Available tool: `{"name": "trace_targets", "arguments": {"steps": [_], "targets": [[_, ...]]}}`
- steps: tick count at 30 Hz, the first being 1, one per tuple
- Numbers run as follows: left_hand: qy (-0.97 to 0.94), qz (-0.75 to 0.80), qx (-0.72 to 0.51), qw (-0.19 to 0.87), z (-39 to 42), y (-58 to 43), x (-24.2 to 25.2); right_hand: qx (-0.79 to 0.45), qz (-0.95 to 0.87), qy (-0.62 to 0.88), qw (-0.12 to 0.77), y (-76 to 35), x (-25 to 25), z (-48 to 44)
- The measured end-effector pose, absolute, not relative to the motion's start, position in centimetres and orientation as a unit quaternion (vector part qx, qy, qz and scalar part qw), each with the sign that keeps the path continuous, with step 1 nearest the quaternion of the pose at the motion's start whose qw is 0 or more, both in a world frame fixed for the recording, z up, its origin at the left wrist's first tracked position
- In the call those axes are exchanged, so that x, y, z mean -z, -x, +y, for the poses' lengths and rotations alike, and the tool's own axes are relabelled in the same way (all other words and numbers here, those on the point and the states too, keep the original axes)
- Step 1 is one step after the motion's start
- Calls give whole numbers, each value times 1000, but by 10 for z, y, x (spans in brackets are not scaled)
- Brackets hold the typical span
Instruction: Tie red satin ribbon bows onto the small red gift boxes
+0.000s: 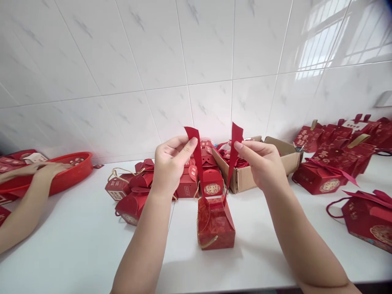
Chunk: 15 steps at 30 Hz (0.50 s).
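Observation:
A small red gift box stands on the white counter in front of me, its top open. Two long red strips rise from its sides. My left hand pinches the left strip between thumb and forefinger. My right hand pinches the right strip the same way. Both strips are held up and apart above the box.
Several finished red boxes are heaped behind my left hand. A brown cardboard carton with red pieces stands behind my right hand. More red boxes crowd the right side. At the left, another person's hand rests at a red tray.

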<state>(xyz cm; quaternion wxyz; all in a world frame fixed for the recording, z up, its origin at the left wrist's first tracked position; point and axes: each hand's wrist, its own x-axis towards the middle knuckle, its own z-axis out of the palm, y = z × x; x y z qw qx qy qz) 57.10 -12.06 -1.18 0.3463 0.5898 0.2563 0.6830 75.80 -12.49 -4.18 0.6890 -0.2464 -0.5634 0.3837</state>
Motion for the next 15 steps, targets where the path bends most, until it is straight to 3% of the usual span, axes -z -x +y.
{"name": "trace_targets", "arguments": {"steps": [15], "targets": [[-600, 229, -701, 310, -123, -574, 13, -364, -552, 254, 706, -745, 37, -131]]}}
